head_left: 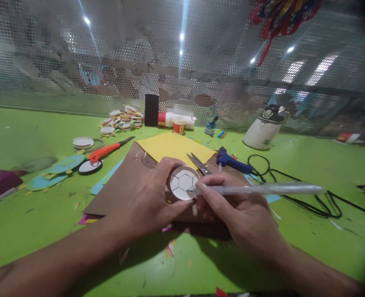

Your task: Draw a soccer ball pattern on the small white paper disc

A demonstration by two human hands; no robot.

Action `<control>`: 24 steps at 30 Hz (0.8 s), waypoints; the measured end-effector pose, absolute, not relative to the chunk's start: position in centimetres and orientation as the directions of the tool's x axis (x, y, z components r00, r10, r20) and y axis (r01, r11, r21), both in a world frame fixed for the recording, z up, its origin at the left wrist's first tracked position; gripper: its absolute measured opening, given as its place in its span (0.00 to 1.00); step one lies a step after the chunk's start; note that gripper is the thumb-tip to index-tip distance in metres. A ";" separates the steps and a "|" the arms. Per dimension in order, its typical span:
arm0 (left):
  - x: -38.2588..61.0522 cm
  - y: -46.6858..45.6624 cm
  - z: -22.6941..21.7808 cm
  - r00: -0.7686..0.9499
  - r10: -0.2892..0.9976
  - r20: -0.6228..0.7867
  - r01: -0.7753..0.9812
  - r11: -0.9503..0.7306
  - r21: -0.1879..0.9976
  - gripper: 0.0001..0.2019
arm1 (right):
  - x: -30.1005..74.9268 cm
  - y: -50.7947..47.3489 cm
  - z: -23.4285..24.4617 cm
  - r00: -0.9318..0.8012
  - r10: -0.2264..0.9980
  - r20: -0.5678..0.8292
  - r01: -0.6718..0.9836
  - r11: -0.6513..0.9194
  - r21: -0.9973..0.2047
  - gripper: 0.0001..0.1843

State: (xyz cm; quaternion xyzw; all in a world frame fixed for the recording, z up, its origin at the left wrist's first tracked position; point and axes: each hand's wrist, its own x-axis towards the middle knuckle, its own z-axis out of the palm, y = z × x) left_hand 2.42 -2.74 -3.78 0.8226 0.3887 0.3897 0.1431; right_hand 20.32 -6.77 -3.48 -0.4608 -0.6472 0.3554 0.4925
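White disc (181, 181) with a brownish rim, its face marked with dark straight lines: a closed, many-sided cell at the centre and spokes running toward the edge. Position: held over the brown board (114, 194), on the near side of the yellow sheet (176, 146); whether its underside touches the board cannot be told. Step in hand, as judged: line-drawing on the disc face, pattern well advanced, with the pen (262, 189) at the lower right of the pattern. Tip looks to be at the surface; actual contact uncertain. A further stroke would call for a firm grip on the rim, a light, controlled tip, and perhaps a small turn of the disc for a better angle. Left hand (148, 196): curved partway open to the disc's width, thumb along the near edge, fingers around the far left side, disc gripped between. Right hand (242, 208): thumb and fingers closed on the pen close to its tip, shaft lying nearly level out to the right. Nearby: scissors (202, 166) with blades parted, just beyond the disc; blue glue gun (231, 160) farther right; green table (30, 243) beneath, strewn with paper scraps.
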 end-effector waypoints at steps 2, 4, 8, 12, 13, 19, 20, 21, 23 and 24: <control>2.4 -2.7 -3.7 0.396 0.750 0.530 0.526 -0.659 0.538 0.20 | 20.3 -6.8 -3.5 -0.084 0.952 0.295 0.256 0.307 -0.917 0.09; 2.4 -2.7 -3.7 0.394 0.750 0.531 0.521 -0.658 0.543 0.20 | 20.3 -6.9 -3.4 -0.088 0.955 0.285 0.253 0.298 -0.920 0.09; 2.3 -2.8 -3.6 0.396 0.748 0.533 0.516 -0.661 0.545 0.19 | 20.2 -6.9 -3.4 -0.092 0.952 0.292 0.216 0.305 -0.927 0.08; 2.3 -2.7 -3.6 0.398 0.753 0.524 0.516 -0.656 0.551 0.20 | 20.1 -6.9 -3.5 -0.055 0.962 0.267 0.172 0.273 -0.947 0.07; 2.4 -2.7 -3.6 0.397 0.756 0.520 0.515 -0.653 0.556 0.20 | 20.1 -6.9 -3.5 -0.056 0.962 0.269 0.169 0.275 -0.947 0.07; 2.4 -2.7 -3.7 0.398 0.768 0.503 0.516 -0.640 0.570 0.20 | 20.2 -6.8 -3.5 -0.084 0.963 0.255 0.166 0.266 -0.950 0.08; 2.4 -2.7 -3.7 0.397 0.768 0.502 0.516 -0.639 0.570 0.20 | 20.2 -6.8 -3.5 -0.085 0.964 0.250 0.158 0.261 -0.952 0.08; 2.4 -2.8 -3.7 0.396 0.768 0.503 0.516 -0.639 0.570 0.20 | 20.2 -6.8 -3.5 -0.087 0.966 0.243 0.156 0.254 -0.955 0.08; 2.4 -2.8 -3.7 0.396 0.767 0.504 0.517 -0.640 0.568 0.20 | 20.2 -6.9 -3.5 -0.089 0.968 0.232 0.162 0.244 -0.956 0.07; 2.4 -2.8 -3.7 0.396 0.767 0.505 0.517 -0.640 0.568 0.20 | 20.2 -6.9 -3.6 -0.087 0.970 0.227 0.165 0.239 -0.957 0.08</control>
